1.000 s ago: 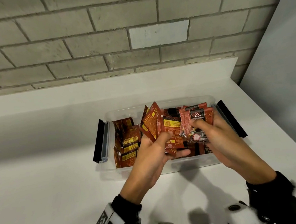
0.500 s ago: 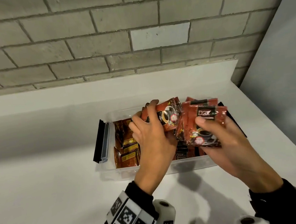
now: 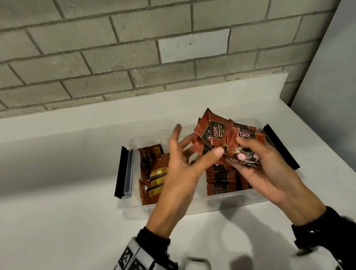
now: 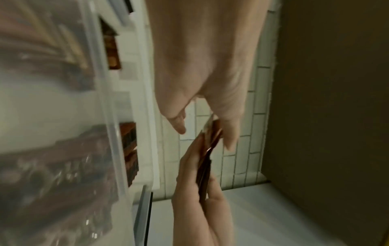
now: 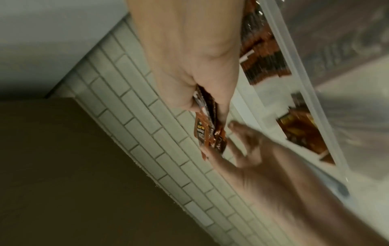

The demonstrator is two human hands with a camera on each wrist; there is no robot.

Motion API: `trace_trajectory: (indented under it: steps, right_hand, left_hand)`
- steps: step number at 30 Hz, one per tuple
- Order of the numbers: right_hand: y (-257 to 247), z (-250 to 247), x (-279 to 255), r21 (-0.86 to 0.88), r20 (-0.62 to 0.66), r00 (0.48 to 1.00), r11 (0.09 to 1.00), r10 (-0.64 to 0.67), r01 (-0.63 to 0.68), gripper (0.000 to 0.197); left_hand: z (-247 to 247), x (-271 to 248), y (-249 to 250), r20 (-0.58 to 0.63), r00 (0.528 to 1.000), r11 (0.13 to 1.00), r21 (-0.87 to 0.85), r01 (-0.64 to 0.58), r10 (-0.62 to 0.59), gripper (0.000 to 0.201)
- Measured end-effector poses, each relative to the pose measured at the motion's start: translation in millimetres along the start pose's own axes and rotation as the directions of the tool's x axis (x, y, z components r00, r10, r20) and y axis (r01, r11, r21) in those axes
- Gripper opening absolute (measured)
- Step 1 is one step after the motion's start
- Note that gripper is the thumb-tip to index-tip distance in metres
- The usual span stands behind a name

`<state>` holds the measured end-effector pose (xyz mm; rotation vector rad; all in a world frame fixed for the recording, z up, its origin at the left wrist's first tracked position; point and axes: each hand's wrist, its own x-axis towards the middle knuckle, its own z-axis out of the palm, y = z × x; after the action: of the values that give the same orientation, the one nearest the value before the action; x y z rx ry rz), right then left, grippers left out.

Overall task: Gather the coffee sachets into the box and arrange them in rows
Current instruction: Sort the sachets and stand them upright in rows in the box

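A clear plastic box (image 3: pixel 229 202) sits on the white table. Inside it, brown and gold coffee sachets (image 3: pixel 154 173) lie at the left, and a row of red sachets (image 3: pixel 219 175) stands right of the middle. Above the box my right hand (image 3: pixel 248 149) grips a fanned bundle of red sachets (image 3: pixel 216 131), thumb on the front one. My left hand (image 3: pixel 195 143) is beside the bundle with fingers spread and holds nothing. In the left wrist view its straight fingers (image 4: pixel 230 141) touch the edge of the held sachets (image 4: pixel 205 166). The right wrist view shows the bundle (image 5: pixel 210 133) pinched in my right hand (image 5: pixel 208 106).
The box has black clip handles at its left (image 3: pixel 121 173) and right (image 3: pixel 280 146) ends. A grey brick wall (image 3: pixel 164 49) rises behind the table, and a plain panel (image 3: pixel 343 97) stands close on the right. White table (image 3: pixel 51 234) lies in front and to the left.
My left hand gripped sachets before; it has let them go into the right hand's bundle and spread its fingers. The bundle has grown and sits fanned above the box.
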<state>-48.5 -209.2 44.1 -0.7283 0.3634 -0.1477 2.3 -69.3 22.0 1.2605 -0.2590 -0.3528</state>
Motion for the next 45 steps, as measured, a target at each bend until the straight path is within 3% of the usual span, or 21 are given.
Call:
trace_trajectory:
  steps: [2, 6, 9, 12, 14, 19, 20, 23, 27, 30, 33, 36, 40, 45]
  right_hand:
    - [7.7, 5.8, -4.3, 0.061, 0.039, 0.999, 0.997, 0.038, -0.040, 0.039]
    - [23.8, 11.2, -10.3, 0.050, 0.039, 0.996, 0.995, 0.086, -0.088, 0.044]
    - [21.7, 13.8, -15.6, -0.111, 0.025, 0.995, 0.990, 0.095, -0.092, 0.050]
    - [17.3, 14.6, -21.2, -0.295, 0.032, 0.996, 0.953, 0.081, -0.068, 0.027]
    - [13.6, 14.6, -23.7, -0.354, 0.030, 0.996, 0.933, 0.079, -0.063, 0.020]
    - [-7.7, 4.7, -19.0, -0.403, -0.013, 0.998, 0.913, 0.057, -0.058, 0.036]
    - [-13.4, 2.7, -16.9, -0.441, -0.019, 0.999, 0.896, 0.044, -0.048, 0.039]
    - [-26.5, 1.0, -9.1, -0.591, 0.010, 0.999, 0.806, 0.049, -0.034, 0.036]
    - [-32.5, 3.7, 4.1, -0.731, 0.056, 0.994, 0.682, 0.090, -0.021, 0.024]
    - [-32.3, 1.5, 10.2, -0.786, 0.068, 0.989, 0.618, 0.134, -0.030, 0.020]
    - [-29.5, 2.2, 10.4, -0.833, 0.105, 0.976, 0.554, 0.192, -0.019, 0.015]
    - [-26.8, -0.5, 10.5, -0.848, 0.118, 0.975, 0.530, 0.186, 0.002, 0.019]
    - [-29.0, -9.7, 10.7, -0.856, 0.110, 0.980, 0.517, 0.163, 0.010, 0.018]
    - [-40.4, -16.0, 11.3, -0.788, 0.122, 0.987, 0.614, 0.103, 0.033, 0.015]
  left_hand:
    - [8.8, -2.4, -4.0, 0.049, 0.997, 0.982, -0.175, 0.067, -0.060, 0.077]
    - [19.5, -4.3, 0.7, 0.064, 0.986, 0.882, -0.442, 0.165, -0.152, 0.015]
    - [16.1, -3.2, -0.7, 0.053, 0.990, 0.863, -0.484, 0.143, -0.134, 0.026]
    - [15.5, -5.3, 0.0, 0.002, 0.985, 0.840, -0.523, 0.146, -0.171, 0.020]
    - [15.1, -8.2, 2.4, -0.030, 0.984, 0.844, -0.520, 0.135, -0.176, 0.028]
    - [-0.5, -0.8, 8.0, -0.132, 0.978, 0.859, -0.507, 0.072, -0.160, 0.009]
    - [-3.2, 0.4, 8.5, -0.160, 0.974, 0.877, -0.476, 0.067, -0.161, 0.016]
    - [-4.3, -2.2, 9.8, -0.141, 0.972, 0.929, -0.345, 0.132, -0.190, 0.042]
    - [-3.8, -6.8, 12.7, -0.101, 0.958, 0.943, -0.232, 0.240, -0.269, 0.049]
    - [-7.9, -7.5, 11.8, -0.069, 0.951, 0.946, -0.145, 0.290, -0.302, 0.041]
    - [-8.5, -9.5, 13.1, -0.022, 0.949, 0.946, -0.091, 0.311, -0.314, 0.049]
    - [-9.4, -11.1, 13.6, -0.019, 0.946, 0.944, -0.076, 0.322, -0.324, 0.050]
    - [-14.4, -9.6, 11.2, -0.078, 0.910, 0.902, -0.189, 0.388, -0.408, 0.045]
    - [-20.5, -7.3, 12.5, -0.045, 0.904, 0.896, -0.164, 0.413, -0.425, 0.052]
